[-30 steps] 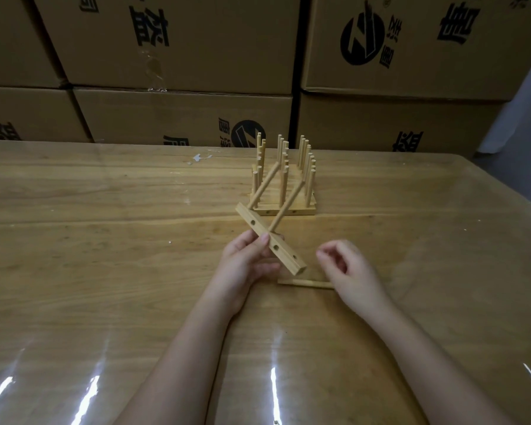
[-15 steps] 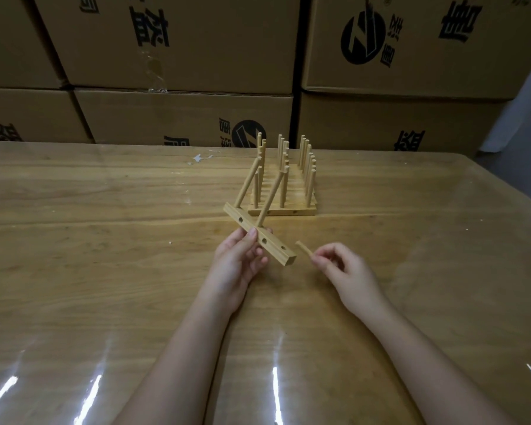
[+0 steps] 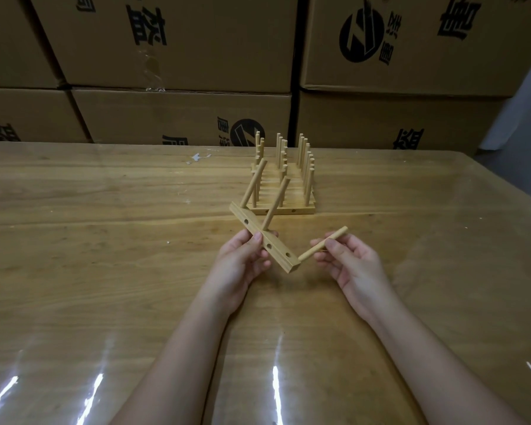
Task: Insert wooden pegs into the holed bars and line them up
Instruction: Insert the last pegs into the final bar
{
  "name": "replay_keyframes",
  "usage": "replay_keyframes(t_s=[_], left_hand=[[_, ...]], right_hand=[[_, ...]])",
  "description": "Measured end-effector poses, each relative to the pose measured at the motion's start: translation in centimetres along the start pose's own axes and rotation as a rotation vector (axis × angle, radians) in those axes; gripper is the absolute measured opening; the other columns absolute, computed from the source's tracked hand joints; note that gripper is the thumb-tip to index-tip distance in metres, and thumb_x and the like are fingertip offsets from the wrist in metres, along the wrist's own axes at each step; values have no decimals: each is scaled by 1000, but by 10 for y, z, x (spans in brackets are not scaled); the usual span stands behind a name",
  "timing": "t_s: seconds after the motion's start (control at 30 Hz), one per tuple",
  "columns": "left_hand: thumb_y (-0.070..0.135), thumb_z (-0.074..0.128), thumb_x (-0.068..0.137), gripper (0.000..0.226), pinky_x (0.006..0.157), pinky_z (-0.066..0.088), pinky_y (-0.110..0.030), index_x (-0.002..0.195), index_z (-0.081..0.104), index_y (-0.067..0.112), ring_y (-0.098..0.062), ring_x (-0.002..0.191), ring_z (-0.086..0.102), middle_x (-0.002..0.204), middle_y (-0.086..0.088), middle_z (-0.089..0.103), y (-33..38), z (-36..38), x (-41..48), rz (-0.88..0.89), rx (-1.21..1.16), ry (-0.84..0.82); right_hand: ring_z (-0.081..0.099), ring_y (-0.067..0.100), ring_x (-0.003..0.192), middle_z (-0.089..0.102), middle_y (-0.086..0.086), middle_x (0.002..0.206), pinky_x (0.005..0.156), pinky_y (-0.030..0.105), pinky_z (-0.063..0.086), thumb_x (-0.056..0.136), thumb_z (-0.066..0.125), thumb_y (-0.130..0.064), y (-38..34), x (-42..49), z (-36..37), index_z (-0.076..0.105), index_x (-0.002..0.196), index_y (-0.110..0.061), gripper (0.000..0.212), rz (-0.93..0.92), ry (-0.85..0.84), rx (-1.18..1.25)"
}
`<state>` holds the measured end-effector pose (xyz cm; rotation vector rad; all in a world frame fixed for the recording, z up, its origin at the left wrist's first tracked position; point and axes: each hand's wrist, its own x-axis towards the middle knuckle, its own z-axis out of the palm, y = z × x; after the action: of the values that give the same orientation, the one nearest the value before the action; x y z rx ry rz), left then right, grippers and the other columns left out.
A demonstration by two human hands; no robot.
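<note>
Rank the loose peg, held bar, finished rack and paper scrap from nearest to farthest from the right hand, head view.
1. Loose peg: pinched in the right hand.
2. Bar: just left, in the left hand.
3. Rack: behind, mid-table.
4. Paper scrap: far left.

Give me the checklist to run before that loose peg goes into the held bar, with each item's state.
1. Grip on the bar by the left hand: ok.
2. Pinch on the loose peg by the right hand: ok.
3. The two seated pegs stand parallel in the bar: ok.
4. Free hole on the peg-side face in view: cannot tell, that face is turned away.
5. Loose peg lined up with the seated pegs: not ok, it slants across them, with its tip beside the bar's near end.
</note>
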<state>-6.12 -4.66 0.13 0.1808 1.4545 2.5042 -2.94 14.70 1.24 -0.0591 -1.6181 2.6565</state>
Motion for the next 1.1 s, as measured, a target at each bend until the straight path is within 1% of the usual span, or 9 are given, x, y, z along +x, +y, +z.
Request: replay_keyframes(t_s=[0.1,0.17,0.4,0.47,0.53,0.67,0.73,0.9,1.1], left_hand=[[14,53,87,19,69,56,-23,98,67,8,-10,74,66,84,-3,70,1,1,0,29,-16,4],[13,52,85,20,74,57,-28,98,65,6,-14,80,68,88,-5,71,2,2,0,47,-51,9],[6,46,94,23,71,60,-33,112,61,5,-21,91,68,99,-8,71,4,4,-1,-18,-75,29],[5,44,96,25,77,58,-38,116,59,3,-25,96,67,105,-10,70,5,4,-1,-27,-72,33],[5,44,95,26,81,56,-40,116,59,3,-23,96,67,107,-10,70,5,4,-1,-30,-77,36],[4,44,96,25,72,60,-34,116,59,3,-21,94,69,105,-9,70,5,4,-1,-33,-86,23],[6,46,94,26,72,60,-33,116,59,4,-21,94,69,104,-8,70,4,4,0,-26,-80,17],[13,57,81,32,62,59,-28,113,59,6,-20,89,71,101,-7,72,4,4,0,3,-97,14],[15,59,79,31,64,60,-30,109,60,8,-18,88,71,99,-5,72,2,3,0,26,-79,12]], right_hand=[[69,16,73,71,17,97,64,22,56,75,62,-12,0,1,-1,57,102,-4,28,-11,-10,32],[69,17,75,70,18,101,65,22,55,76,61,-11,1,2,-2,57,102,-4,26,-28,-4,68],[70,19,81,67,20,109,66,23,56,79,61,-8,2,7,-8,55,108,-4,30,5,-34,191],[70,19,83,66,19,111,66,23,55,79,62,-7,2,7,-9,55,108,-5,31,19,-64,195],[70,20,83,66,19,112,68,23,55,79,62,-6,3,6,-10,55,108,-5,30,17,-102,173],[70,20,82,66,20,110,68,23,56,79,61,-5,4,5,-8,55,105,-5,27,1,-134,126],[69,19,81,67,20,109,68,24,56,79,60,-6,4,6,-7,55,104,-6,26,-4,-131,105],[69,18,78,68,19,106,68,24,56,79,60,-8,5,5,-6,56,100,-7,22,-17,-123,64],[69,17,75,69,16,103,67,24,55,79,60,-11,7,5,-6,57,97,-10,18,-66,-127,-2]])
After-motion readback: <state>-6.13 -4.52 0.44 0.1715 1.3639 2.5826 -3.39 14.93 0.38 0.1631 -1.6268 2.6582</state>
